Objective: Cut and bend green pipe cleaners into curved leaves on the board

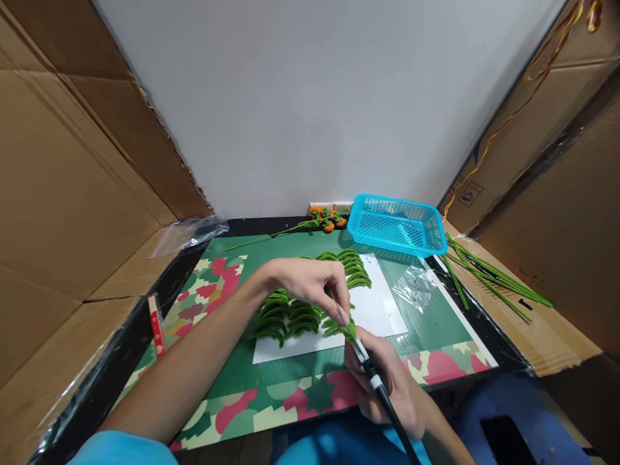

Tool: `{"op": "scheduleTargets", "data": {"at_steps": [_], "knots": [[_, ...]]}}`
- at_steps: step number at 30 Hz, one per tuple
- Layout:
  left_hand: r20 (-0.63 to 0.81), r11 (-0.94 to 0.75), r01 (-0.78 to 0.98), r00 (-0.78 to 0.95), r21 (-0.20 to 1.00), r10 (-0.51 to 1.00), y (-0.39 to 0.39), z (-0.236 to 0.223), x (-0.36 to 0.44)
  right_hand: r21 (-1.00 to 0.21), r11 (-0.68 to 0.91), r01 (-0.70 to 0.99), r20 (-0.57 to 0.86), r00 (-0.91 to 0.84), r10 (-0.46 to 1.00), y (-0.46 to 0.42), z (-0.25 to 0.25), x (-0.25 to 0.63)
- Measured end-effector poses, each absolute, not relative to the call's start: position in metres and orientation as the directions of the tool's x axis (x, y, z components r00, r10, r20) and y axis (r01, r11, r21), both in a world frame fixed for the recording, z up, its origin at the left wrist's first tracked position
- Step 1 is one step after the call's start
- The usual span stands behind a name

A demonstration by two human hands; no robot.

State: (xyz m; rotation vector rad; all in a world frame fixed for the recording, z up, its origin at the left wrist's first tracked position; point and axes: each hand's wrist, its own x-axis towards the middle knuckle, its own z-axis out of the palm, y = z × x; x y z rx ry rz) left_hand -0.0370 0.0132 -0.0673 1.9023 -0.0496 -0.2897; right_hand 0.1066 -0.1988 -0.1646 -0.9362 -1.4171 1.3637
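My right hand [392, 387] is wrapped round a slim black tool [372, 373] with a silver metal front and a white ring. A green fuzzy chenille piece [349, 330] lies at the metal tip, by my right fingertips. Above it, my left hand [320, 284] is closed in a pinch at the piece's upper end, where thin wire-like strands show. Its fingertips partly hide what they grip. Beneath my left hand, several curved green chenille pieces [303, 320] lie in rows on a white sheet [380, 303].
A blue plastic basket [397, 248] stands at the back right, beside an orange-flowered stem [295, 227]. Crumpled clear plastic [415, 287] and green stems [494, 274] lie to the right. A red-wrapped stick [155, 326] is at left. Cardboard walls [72, 161] enclose both sides.
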Motion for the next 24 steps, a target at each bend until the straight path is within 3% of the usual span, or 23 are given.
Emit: {"op": "scheduleTargets", "data": {"at_steps": [16, 24], "knots": [[-0.169, -0.335, 0.106, 0.972, 0.936, -0.164, 0.0113, -0.0641, -0.0334, -0.99, 0.138, -0.033, 0.142, -0.275, 0.951, -0.1974, -0.1716, 0.1067], [-0.156, -0.316, 0.094, 0.972, 0.944, -0.176, 0.0101, -0.0655, -0.0353, -0.982, 0.142, -0.122, 0.172, -0.286, 0.943, -0.1994, -0.175, 0.106]]}}
